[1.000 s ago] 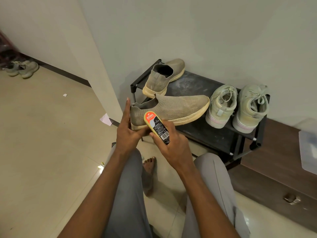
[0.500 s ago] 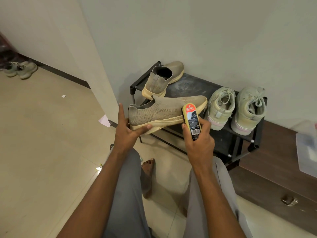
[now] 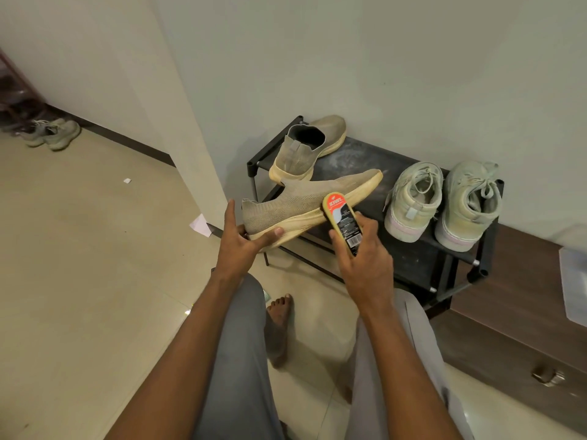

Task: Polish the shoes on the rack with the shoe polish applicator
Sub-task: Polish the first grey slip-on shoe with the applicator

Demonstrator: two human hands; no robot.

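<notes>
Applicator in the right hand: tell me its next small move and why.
Probably slide the applicator along the sole edge toward the toe of the tan slip-on shoe. The right hand holds it against the shoe's side mid-length, while the left hand steadies the heel end.

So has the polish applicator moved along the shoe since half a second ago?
Yes. The applicator in the right hand slid back from the toe toward mid-sole of the held shoe, away from the pale sneakers.
</notes>
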